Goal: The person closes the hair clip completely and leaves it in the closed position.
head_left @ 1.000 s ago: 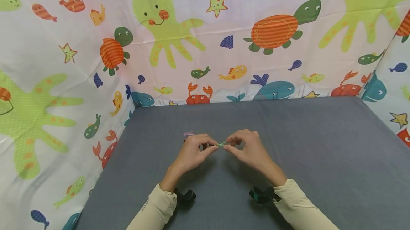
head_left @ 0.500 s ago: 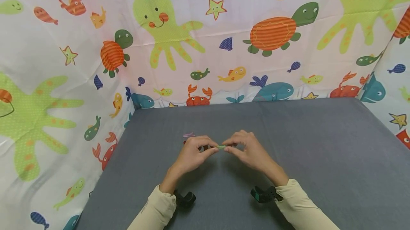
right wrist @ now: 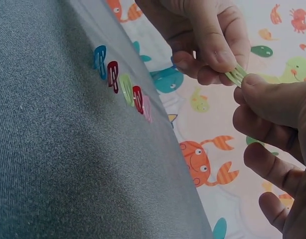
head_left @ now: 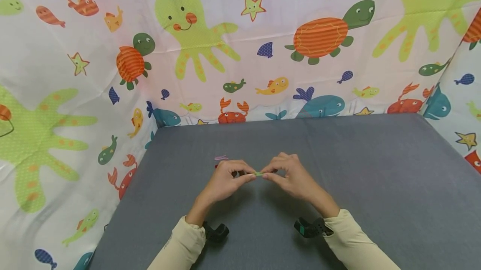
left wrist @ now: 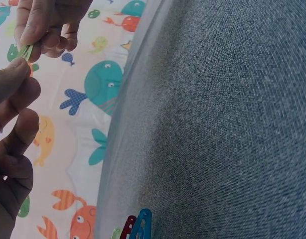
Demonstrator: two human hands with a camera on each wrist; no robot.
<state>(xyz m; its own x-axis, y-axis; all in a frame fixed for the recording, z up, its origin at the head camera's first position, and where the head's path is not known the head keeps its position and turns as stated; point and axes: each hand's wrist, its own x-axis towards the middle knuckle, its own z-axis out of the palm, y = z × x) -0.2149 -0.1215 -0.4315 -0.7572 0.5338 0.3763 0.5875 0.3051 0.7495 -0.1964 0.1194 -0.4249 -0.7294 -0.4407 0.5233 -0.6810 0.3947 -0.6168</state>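
Note:
A light green snap hair clip (head_left: 259,174) is held between both hands above the grey table. My left hand (head_left: 228,179) pinches one end between thumb and index finger. The opposite end is pinched by the thumb and fingers of my right hand (head_left: 288,174). Seen from the right wrist, the slim clip (right wrist: 236,74) lies nearly flat, its ends hidden under the fingertips. Behind the left hand, a row of clips lies on the table: blue (right wrist: 99,61), dark red (right wrist: 112,76), green (right wrist: 125,89), red (right wrist: 138,99) and pink (right wrist: 147,108).
The grey cloth-covered table (head_left: 375,178) reaches back to a curtain (head_left: 248,69) printed with sea animals, which also hangs along both sides. Black camera straps (head_left: 216,233) sit on both wrists, below pale sleeves (head_left: 184,240).
The green clip's two prongs were spread apart one second ago and now lie together. My right fingers have come down closer to the thumb over its end. The left hand stays nearly still.

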